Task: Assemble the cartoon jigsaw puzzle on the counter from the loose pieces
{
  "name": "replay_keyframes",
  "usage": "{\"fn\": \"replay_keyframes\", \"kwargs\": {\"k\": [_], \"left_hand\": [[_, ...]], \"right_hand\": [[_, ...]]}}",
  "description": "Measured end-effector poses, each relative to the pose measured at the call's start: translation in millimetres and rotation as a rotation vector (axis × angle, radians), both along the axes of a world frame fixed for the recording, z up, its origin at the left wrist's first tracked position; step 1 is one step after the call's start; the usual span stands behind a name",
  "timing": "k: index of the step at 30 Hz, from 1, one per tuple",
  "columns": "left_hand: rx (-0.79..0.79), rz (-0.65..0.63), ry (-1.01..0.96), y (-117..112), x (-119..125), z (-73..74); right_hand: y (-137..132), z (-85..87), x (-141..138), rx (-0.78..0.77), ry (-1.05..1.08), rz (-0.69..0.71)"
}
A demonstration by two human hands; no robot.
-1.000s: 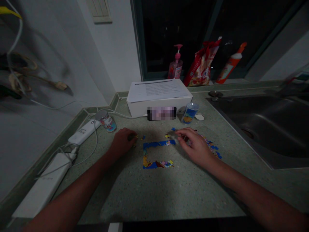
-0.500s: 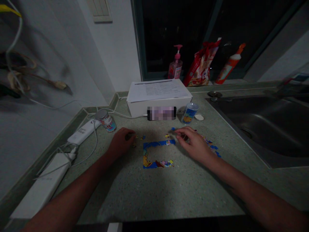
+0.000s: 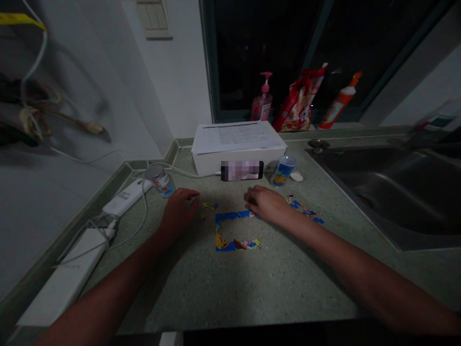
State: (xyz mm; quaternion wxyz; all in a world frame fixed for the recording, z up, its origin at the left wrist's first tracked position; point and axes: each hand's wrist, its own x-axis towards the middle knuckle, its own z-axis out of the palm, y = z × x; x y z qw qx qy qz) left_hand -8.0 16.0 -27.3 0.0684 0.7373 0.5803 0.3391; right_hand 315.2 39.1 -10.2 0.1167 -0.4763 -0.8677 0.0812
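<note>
The view is dim, with a pale wash of light across the middle of the surface (image 3: 230, 293) and darkness toward the corners. The window (image 3: 266, 53) is black. Soft shadows lie beside the left hand (image 3: 178, 211) and right hand (image 3: 268, 204). The sink (image 3: 389, 192) shows a dull sheen. The wide lens bends the wall (image 3: 90, 96) at the edges, fine detail looks soft, and a pixelated block (image 3: 242, 170) hides one object.

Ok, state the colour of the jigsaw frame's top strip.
Deep blue, shown in the head view: the cardboard jigsaw strip.
</note>
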Motion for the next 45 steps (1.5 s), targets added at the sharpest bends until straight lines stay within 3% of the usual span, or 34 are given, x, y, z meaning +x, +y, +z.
{"fn": "replay_keyframes", "kwargs": {"k": [19,34,45], "left_hand": [[0.046,-0.028,-0.03,2,0,-8.6],[0.042,-0.035,-0.031,1,1,-6.0],[0.026,-0.024,-0.032,0,1,-6.2]], "right_hand": [[1,14.7,-4,-0.183,-0.064,-0.105],[5,5.0,1,-0.151,-0.016,-0.093],[4,10.0,-2,-0.192,0.006,-0.14]]}}
